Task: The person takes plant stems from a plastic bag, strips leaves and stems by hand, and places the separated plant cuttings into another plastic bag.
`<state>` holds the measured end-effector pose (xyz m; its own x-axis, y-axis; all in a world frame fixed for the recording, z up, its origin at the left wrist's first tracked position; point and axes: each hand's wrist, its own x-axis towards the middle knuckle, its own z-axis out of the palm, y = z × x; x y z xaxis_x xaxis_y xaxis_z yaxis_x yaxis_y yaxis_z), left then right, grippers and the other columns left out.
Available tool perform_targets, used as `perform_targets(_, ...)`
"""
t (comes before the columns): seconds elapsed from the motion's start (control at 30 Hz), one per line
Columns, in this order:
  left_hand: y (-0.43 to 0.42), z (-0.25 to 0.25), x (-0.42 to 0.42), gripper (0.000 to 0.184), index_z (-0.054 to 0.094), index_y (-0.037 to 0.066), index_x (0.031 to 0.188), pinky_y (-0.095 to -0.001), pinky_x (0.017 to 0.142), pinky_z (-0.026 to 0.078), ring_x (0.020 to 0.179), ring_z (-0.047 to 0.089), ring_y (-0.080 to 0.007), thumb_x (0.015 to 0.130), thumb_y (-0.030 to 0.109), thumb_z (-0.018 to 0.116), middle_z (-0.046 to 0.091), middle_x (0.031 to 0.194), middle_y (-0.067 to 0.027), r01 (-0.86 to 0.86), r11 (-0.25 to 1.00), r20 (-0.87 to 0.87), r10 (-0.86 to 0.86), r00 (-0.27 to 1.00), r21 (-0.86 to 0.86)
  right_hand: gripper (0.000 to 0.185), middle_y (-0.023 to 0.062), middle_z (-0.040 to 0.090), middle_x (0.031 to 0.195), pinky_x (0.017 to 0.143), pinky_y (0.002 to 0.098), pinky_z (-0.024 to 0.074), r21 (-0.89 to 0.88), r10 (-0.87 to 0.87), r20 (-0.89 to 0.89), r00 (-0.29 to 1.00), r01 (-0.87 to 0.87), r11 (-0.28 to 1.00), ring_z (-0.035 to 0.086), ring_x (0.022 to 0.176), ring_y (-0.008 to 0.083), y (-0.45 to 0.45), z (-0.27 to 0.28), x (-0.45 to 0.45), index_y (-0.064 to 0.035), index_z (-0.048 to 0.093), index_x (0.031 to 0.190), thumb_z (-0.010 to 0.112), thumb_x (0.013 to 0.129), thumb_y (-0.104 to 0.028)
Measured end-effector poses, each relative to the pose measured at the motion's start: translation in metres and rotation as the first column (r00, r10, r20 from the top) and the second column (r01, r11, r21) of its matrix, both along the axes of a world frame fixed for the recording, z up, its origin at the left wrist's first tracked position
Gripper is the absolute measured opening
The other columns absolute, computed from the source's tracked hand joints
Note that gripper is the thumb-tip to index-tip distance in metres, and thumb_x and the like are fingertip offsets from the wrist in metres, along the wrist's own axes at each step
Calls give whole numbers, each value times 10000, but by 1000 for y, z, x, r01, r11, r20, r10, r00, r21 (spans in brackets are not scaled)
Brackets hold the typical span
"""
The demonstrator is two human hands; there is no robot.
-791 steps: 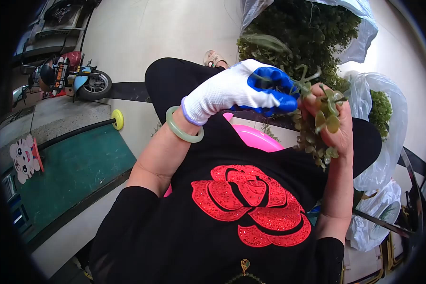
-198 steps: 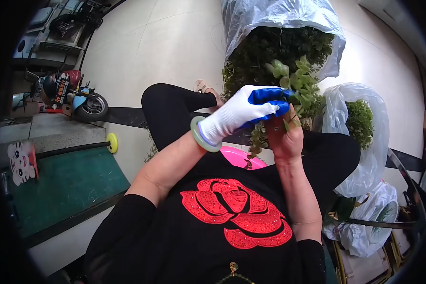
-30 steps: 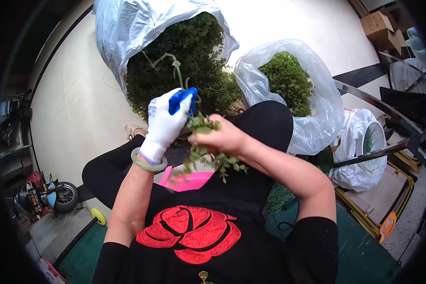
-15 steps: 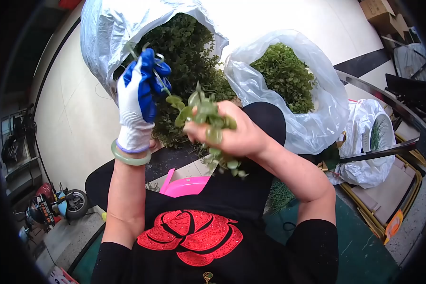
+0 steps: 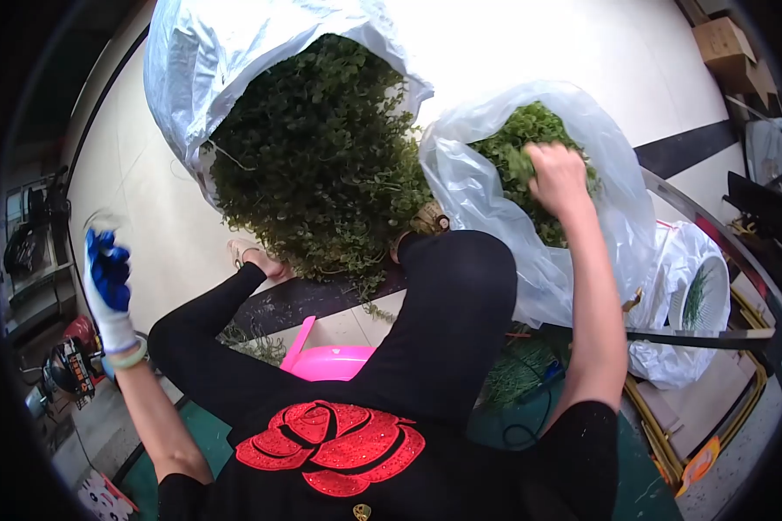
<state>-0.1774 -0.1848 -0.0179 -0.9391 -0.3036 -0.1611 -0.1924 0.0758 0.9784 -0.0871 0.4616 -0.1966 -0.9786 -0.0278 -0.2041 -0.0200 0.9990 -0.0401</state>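
Observation:
My left hand (image 5: 109, 273), in a white and blue coated glove, is held out at the far left with its fingers curled. A thin, blurred, looping strand (image 5: 102, 217) shows above its fingertips. My bare right hand (image 5: 560, 178) is closed over the mouth of a clear plastic bag (image 5: 613, 139). Blurred green leaves of a sprig (image 5: 519, 165) show at its fingers; the rest of the sprig cannot be told from the leafy greenery (image 5: 534, 126) in the bag. A big white bag (image 5: 187, 78) lies open, with a large heap of leafy stems (image 5: 313, 165) spilling out.
A pink plastic piece (image 5: 330, 362) sits between my legs. Fine green strands (image 5: 513, 378) lie by my right thigh. On the right are a white basket in a plastic bag (image 5: 669, 286), a metal frame (image 5: 695, 334) and cardboard boxes (image 5: 723, 43).
My right hand has moved from in front of me to above the clear bag, carrying the leafy sprig. My left hand has swung away from the heap to the far left.

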Motion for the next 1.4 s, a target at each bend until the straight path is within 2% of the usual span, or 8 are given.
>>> perform_targets(0.27, -172, -3, 170, 291, 657, 64, 892, -205, 564, 422, 609, 547, -60, 903, 348, 594, 618, 723, 14, -239, 724, 42, 347, 937, -647, 694, 219, 558, 1198, 943, 396, 439, 200, -66, 366, 928, -9, 980, 541, 1100, 351, -5, -27, -95, 19, 564, 1140, 817, 611, -351)
perform_targets(0.53, -342, -210, 416, 350, 533, 110, 750, -353, 418, 380, 451, 482, -189, 803, 444, 623, 510, 564, -53, 223, 844, 870, 448, 206, -487, 172, 165, 642, 712, 605, 384, 479, -245, 181, 162, 970, -138, 960, 626, 628, 311, -133, 89, -64, -12, 631, 905, 648, 813, -157)
perform_targets(0.7, -258, -184, 329, 539, 700, 86, 745, -293, 466, 431, 472, 574, -137, 870, 563, 482, 619, 550, -65, 220, 769, 772, 484, 412, -600, 299, 121, 690, 955, 714, 357, 517, -780, 524, 389, 758, -31, 625, 671, 829, 234, -326, -3, -47, -138, 653, 1104, 628, 846, -286)
perform_targets(0.9, -265, -120, 347, 437, 702, 112, 886, -276, 481, 428, 468, 551, -125, 880, 507, 513, 626, 561, -45, 185, 761, 753, 517, 408, -622, 273, -10, 630, 777, 471, 219, 357, -615, -89, 779, 621, 784, 91, 532, 599, 68, -472, -125, -44, -95, 689, 1014, 604, 888, -322)
perform_targets(1.07, -218, -27, 298, 351, 674, 40, 996, -203, 538, 398, 578, 549, -66, 937, 341, 505, 625, 666, -20, -396, 783, 290, 567, 771, -479, 277, -71, 530, 641, 488, 186, 308, -872, 92, 421, 903, 374, 316, 416, 551, 21, -417, -27, -40, -63, 697, 832, 583, 912, -302)
perform_targets(1.3, 2, 24, 150, 255, 628, -40, 1010, -280, 714, 515, 749, 663, -187, 840, 150, 630, 683, 917, -134, 456, 865, 149, -489, 859, 211, 248, 40, 579, 875, 602, 175, 427, -998, -47, -53, 997, -53, -16, 520, 741, 61, -320, 148, 18, -25, 512, 1167, 540, 933, -101)
perform_targets(1.37, 49, 13, 132, 442, 613, -6, 1110, -286, 745, 522, 807, 668, -193, 723, 151, 755, 682, 997, -118, 498, 532, 13, -674, 739, -685, 290, 69, 580, 900, 513, 173, 443, -990, -108, -6, 994, -21, -140, 525, 732, 62, -320, 162, 29, -27, 485, 1190, 552, 939, -155)
perform_targets(1.4, 73, 18, 129, 501, 605, 6, 1138, -306, 774, 519, 845, 669, -220, 708, 195, 780, 674, 1024, -122, 510, 618, -18, -646, 763, -598, 285, 78, 574, 885, 495, 193, 475, -956, -140, 75, 987, 31, -293, 527, 661, 65, -316, 163, 33, -33, 481, 1189, 540, 945, -168)
